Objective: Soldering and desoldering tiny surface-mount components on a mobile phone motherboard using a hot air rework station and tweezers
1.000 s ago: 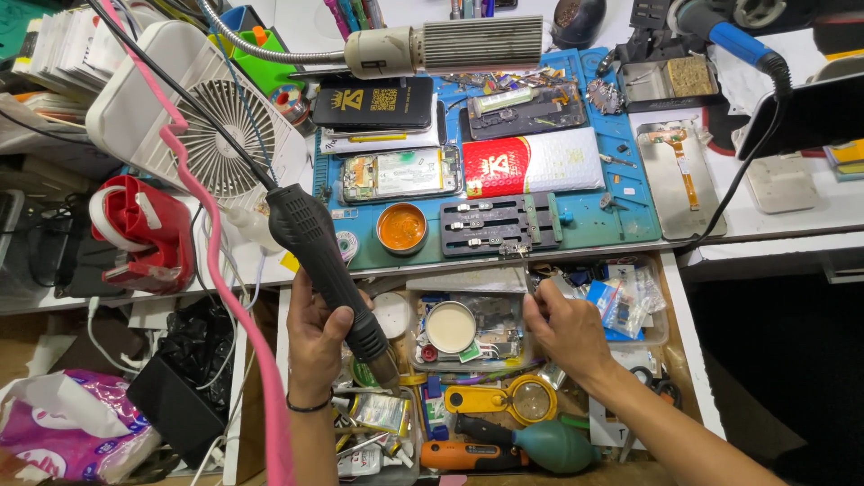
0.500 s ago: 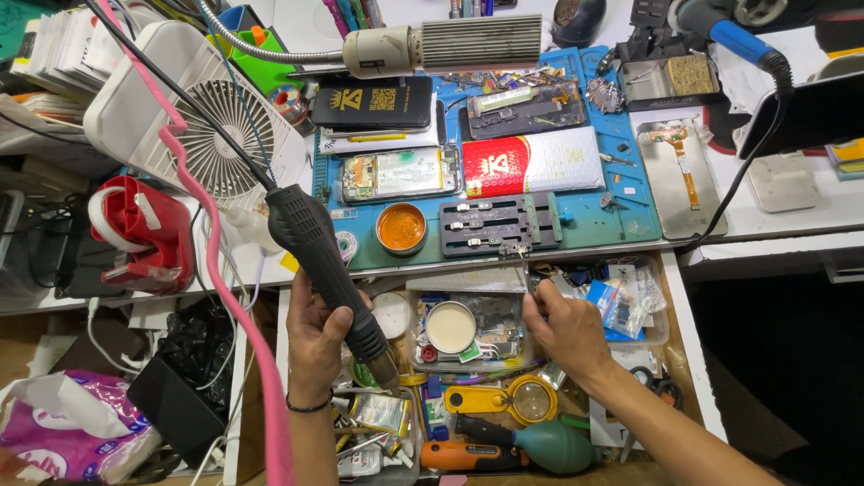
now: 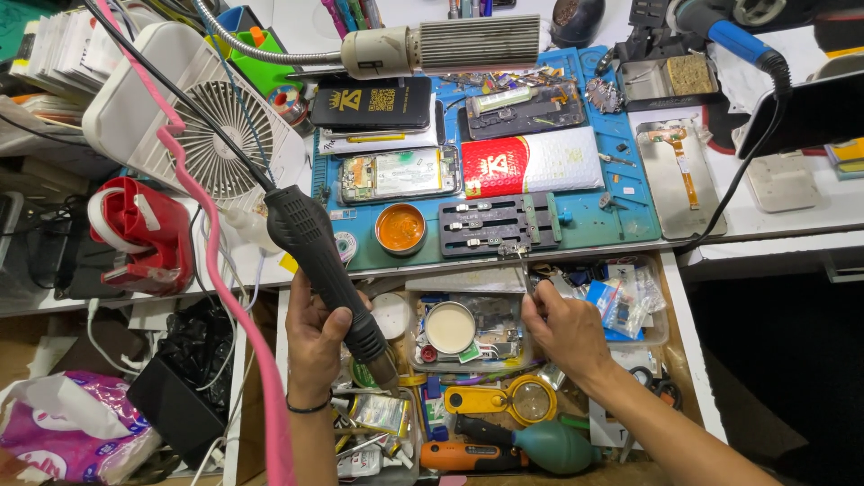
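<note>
My left hand (image 3: 317,340) grips a black hot-air gun handle (image 3: 315,256), its metal nozzle pointing down toward the open drawer. My right hand (image 3: 567,326) holds thin metal tweezers (image 3: 525,272) whose tips reach up to a small part at the front edge of a dark board-holding jig (image 3: 499,225) on the blue work mat (image 3: 594,207). Behind the jig lie an opened phone (image 3: 400,174), a red and white pouch (image 3: 531,162) and a black box (image 3: 376,103).
A round orange paste tin (image 3: 400,228) sits left of the jig. The open drawer (image 3: 684,360) holds a white round tin (image 3: 450,328), a yellow magnifier (image 3: 513,399), a teal blower bulb (image 3: 549,445) and small bags. A white fan (image 3: 193,135) and pink cable (image 3: 225,297) stand at left.
</note>
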